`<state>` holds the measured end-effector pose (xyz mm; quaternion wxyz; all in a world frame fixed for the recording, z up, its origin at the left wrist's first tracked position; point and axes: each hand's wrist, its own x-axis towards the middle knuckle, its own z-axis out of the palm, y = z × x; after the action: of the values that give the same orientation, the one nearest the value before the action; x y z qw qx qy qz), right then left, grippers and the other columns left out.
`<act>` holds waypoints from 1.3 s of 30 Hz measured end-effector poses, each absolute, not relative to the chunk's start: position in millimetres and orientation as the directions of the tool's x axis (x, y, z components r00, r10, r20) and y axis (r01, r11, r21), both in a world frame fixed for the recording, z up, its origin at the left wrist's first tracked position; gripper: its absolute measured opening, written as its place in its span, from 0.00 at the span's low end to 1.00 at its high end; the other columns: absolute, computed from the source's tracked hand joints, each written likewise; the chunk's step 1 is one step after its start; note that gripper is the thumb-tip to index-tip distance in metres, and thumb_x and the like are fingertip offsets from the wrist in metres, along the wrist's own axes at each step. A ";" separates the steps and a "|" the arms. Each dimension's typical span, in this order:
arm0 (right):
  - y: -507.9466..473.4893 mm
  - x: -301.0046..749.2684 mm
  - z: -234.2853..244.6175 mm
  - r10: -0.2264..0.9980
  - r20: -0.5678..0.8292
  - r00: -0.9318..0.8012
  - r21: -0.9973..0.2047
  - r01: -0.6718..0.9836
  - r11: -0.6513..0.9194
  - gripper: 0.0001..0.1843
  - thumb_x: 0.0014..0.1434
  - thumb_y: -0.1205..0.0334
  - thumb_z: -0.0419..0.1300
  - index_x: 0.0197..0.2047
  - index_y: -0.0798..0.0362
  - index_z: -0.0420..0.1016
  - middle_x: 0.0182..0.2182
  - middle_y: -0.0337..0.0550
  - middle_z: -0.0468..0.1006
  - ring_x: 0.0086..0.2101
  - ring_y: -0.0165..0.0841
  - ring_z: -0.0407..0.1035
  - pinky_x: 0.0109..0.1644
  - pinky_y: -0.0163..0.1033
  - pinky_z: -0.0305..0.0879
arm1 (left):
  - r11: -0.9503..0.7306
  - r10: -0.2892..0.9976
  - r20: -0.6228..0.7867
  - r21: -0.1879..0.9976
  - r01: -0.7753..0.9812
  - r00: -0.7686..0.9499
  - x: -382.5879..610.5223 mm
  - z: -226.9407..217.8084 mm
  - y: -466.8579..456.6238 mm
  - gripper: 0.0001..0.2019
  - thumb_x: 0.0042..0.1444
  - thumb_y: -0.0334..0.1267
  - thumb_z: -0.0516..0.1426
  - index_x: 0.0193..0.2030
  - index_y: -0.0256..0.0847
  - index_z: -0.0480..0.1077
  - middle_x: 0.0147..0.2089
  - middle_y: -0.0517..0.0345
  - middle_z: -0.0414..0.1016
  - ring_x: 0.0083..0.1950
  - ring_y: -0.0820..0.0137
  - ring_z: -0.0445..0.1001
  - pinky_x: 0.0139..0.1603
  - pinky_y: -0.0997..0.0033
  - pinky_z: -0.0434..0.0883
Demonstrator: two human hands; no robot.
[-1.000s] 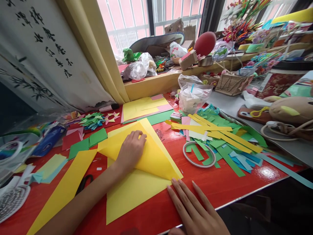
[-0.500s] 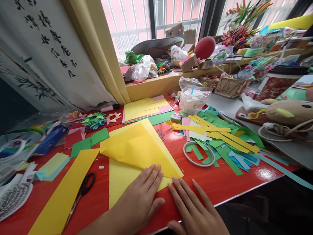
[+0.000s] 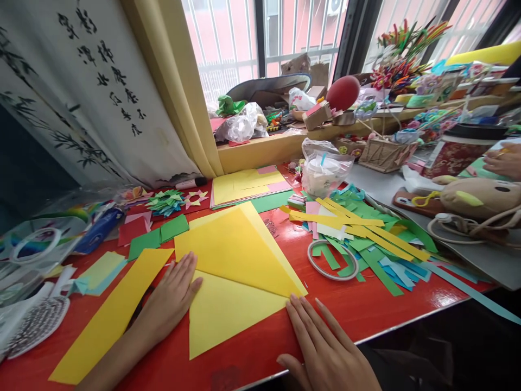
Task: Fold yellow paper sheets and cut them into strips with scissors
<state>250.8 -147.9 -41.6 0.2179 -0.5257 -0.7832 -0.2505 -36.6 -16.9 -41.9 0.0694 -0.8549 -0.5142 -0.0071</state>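
Note:
A large yellow paper sheet point(image 3: 236, 260) lies folded diagonally on the red table point(image 3: 366, 304), a paler triangle point(image 3: 228, 315) showing below the fold. My left hand point(image 3: 173, 296) lies flat and open at the left end of the fold, fingertips on the paper's edge. My right hand point(image 3: 321, 342) rests flat and open on the table, fingertips touching the fold's right corner. Neither hand holds anything.
A long yellow strip point(image 3: 109, 315) lies left of my arm. A tape ring point(image 3: 331, 260) and a heap of green and yellow paper strips point(image 3: 366, 228) sit to the right. Coloured sheets point(image 3: 248, 184), a plastic bag point(image 3: 325, 168) and a cluttered windowsill lie behind. Another person's hand point(image 3: 502, 160) shows at far right.
My left hand slid from the top flap down to the fold's lower end, then left along the crease to its left end. The flap now lies flat. My right hand stayed put.

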 end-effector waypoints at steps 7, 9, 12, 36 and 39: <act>-146.1 253.4 -44.6 0.691 0.616 -0.378 0.195 0.923 0.330 0.27 0.60 0.47 0.45 0.47 0.63 0.70 0.46 0.50 0.73 0.46 0.37 0.67 0.61 0.41 0.42 | -0.292 0.922 0.182 -0.249 0.924 0.340 -26.8 -45.7 -13.3 0.33 0.59 0.50 0.37 0.59 0.20 0.54 0.62 0.37 0.52 0.63 0.57 0.49 0.63 0.54 0.48; -145.9 253.6 -47.3 0.690 0.609 -0.391 0.201 0.917 0.343 0.27 0.60 0.48 0.46 0.47 0.63 0.70 0.46 0.50 0.73 0.46 0.37 0.67 0.63 0.42 0.39 | -0.323 0.914 0.175 -0.230 0.918 0.366 -1.8 -40.6 -25.3 0.33 0.59 0.50 0.38 0.57 0.19 0.57 0.60 0.33 0.55 0.62 0.54 0.52 0.61 0.52 0.52; -146.9 248.7 -52.9 0.702 0.602 -0.381 0.172 0.920 0.351 0.26 0.61 0.50 0.46 0.48 0.63 0.69 0.48 0.51 0.71 0.47 0.38 0.66 0.64 0.42 0.36 | -0.654 0.736 0.112 -0.137 0.744 0.668 48.5 -28.6 -54.1 0.27 0.61 0.45 0.39 0.60 0.25 0.53 0.62 0.39 0.52 0.63 0.59 0.49 0.61 0.57 0.54; -149.7 286.2 -35.0 0.734 0.516 -0.440 0.108 0.884 0.454 0.18 0.62 0.63 0.43 0.53 0.57 0.63 0.49 0.39 0.71 0.47 0.30 0.66 0.64 0.40 0.22 | -0.330 0.894 0.199 -0.318 0.889 0.402 -31.7 -25.5 -36.0 0.29 0.57 0.49 0.42 0.56 0.27 0.61 0.58 0.41 0.61 0.60 0.56 0.56 0.60 0.55 0.54; -150.3 292.5 -39.1 0.718 0.563 -0.409 0.040 0.881 0.471 0.18 0.61 0.62 0.45 0.52 0.55 0.64 0.48 0.37 0.72 0.47 0.29 0.67 0.64 0.37 0.36 | -0.342 0.885 0.201 -0.332 0.879 0.420 -30.0 -21.1 -35.0 0.28 0.57 0.48 0.43 0.56 0.28 0.61 0.57 0.39 0.62 0.60 0.55 0.58 0.60 0.53 0.53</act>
<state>292.5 -150.3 -39.1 0.2432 -0.4862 -0.8224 -0.1679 -30.0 -35.0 -21.1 0.1979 -0.8192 -0.5383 0.0076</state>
